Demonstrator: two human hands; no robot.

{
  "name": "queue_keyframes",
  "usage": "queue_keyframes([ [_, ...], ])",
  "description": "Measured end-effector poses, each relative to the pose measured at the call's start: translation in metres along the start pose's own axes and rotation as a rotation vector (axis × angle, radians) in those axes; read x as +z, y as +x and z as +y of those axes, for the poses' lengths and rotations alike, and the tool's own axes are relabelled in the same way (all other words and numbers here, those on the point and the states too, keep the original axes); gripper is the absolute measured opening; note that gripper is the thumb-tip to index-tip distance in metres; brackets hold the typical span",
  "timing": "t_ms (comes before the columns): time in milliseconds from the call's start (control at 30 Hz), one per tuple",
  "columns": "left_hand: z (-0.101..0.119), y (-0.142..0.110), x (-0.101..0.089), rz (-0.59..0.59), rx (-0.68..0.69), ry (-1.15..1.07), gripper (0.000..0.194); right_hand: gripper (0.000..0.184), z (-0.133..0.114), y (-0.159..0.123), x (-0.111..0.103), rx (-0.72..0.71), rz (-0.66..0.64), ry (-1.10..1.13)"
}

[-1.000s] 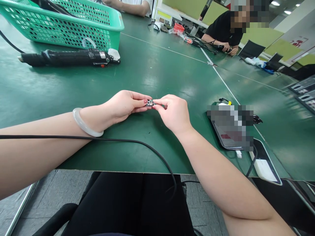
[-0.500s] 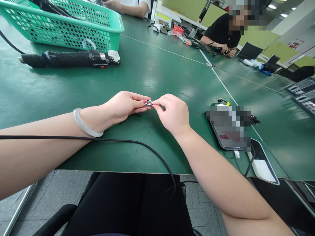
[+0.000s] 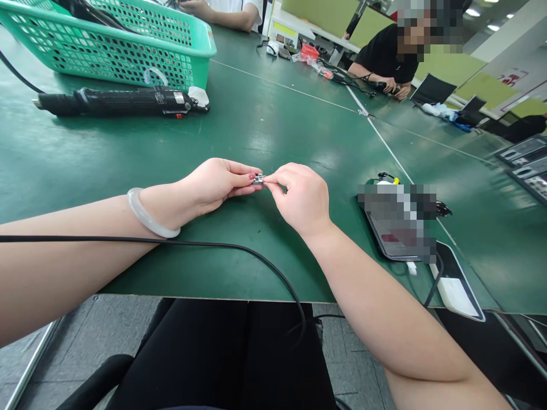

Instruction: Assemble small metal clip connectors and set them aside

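Note:
Between the thumb and fingers of my left hand (image 3: 217, 182) is a small silvery metal part (image 3: 258, 179), too small to name more exactly. My right hand (image 3: 301, 193) is closed in a pinch at the part's right end, thumb and forefinger together. Whatever its fingertips grip, if anything, is too small to make out. Both hands are just above the green table (image 3: 239, 273), near its front edge. A pale bangle (image 3: 149, 215) circles my left wrist.
A black cable (image 3: 222, 245) crosses by my left forearm and hangs off the edge. A black electric screwdriver (image 3: 119, 103) lies before a green basket (image 3: 128, 62). At right lie a phone (image 3: 393, 228) and a white-and-black device (image 3: 457, 285). Two people sit across the table.

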State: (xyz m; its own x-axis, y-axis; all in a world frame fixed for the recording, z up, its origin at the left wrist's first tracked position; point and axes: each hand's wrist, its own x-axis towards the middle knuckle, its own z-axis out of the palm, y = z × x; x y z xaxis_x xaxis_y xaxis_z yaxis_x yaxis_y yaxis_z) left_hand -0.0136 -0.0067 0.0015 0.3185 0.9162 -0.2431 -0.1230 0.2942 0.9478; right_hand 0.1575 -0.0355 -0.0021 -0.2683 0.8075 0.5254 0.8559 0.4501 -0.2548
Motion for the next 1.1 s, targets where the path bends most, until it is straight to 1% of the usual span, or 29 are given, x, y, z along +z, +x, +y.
queue_keyframes([
  [133,-0.0002,-0.0001,-0.0004,0.000,-0.004,0.002,0.013,0.018,-0.0002,0.0007,-0.0017,0.036,-0.024,0.047],
  [433,-0.0005,0.0001,-0.0004,0.000,-0.001,0.011,0.014,0.016,0.0011,0.0012,-0.0015,0.067,-0.006,0.152],
  [567,-0.0006,-0.0011,0.0000,-0.009,0.011,0.012,0.014,0.016,0.0023,0.0016,-0.0012,0.071,0.032,0.210],
  [667,-0.0004,-0.0020,0.0007,0.000,0.010,0.020,0.014,0.016,0.0021,0.0016,-0.0021,0.088,0.048,0.200],
  [800,-0.0012,-0.0013,0.0001,0.004,0.012,0.020,0.016,0.016,0.0018,0.0013,-0.0024,0.098,0.026,0.184],
  [967,-0.0022,-0.0001,-0.0011,-0.004,0.021,0.029,0.017,0.016,0.0015,0.0008,-0.0019,0.060,0.002,0.160],
  [1100,-0.0018,-0.0006,0.0000,0.016,0.023,0.036,0.018,0.017,0.0008,0.0009,-0.0023,0.045,-0.021,0.095],
])
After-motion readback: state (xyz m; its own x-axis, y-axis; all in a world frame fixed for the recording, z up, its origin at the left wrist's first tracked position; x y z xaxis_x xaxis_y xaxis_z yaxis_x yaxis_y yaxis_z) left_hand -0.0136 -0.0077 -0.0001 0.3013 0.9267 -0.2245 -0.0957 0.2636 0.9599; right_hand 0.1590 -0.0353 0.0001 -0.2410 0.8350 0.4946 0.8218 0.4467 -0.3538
